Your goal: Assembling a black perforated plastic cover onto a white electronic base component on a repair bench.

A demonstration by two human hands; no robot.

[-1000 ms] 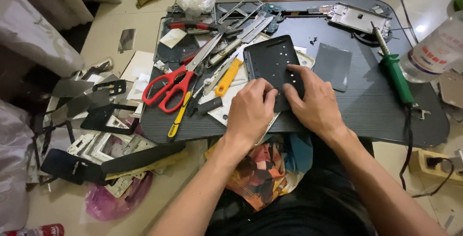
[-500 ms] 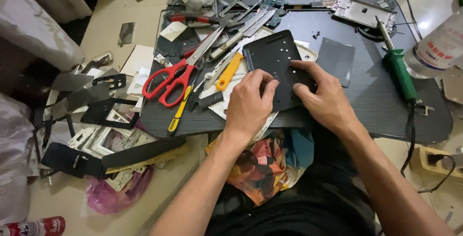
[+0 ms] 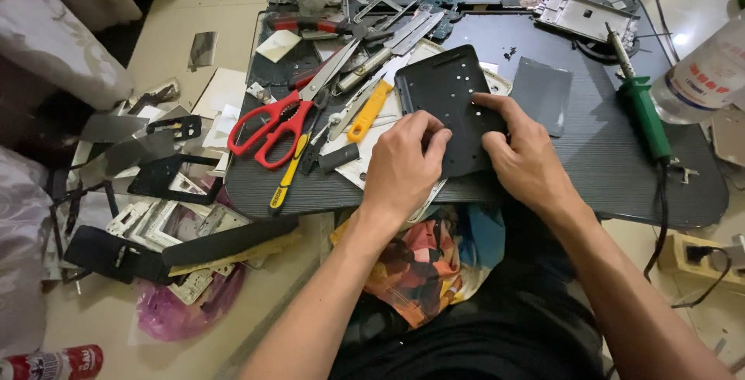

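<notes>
Flat on the near middle of the dark table lies a black rectangular panel with small holes in it, its far end pointing away from the person. Both hands rest on its near end. The left hand lies knuckles up on the near left corner, fingers curled over the edge and pressing on the panel. The right hand covers the near right side, fingers spread flat on the surface, the forefinger reaching toward the middle.

Just left of the panel sit a yellow-handled utility knife and, further left, red-handled scissors among metal strips and blades. A yellow-and-black screwdriver lies by the near left edge. To the right, a grey rectangular plate lies close beside the panel, and a green-handled soldering iron lies beyond it. A clear plastic bottle lies at the far right.
</notes>
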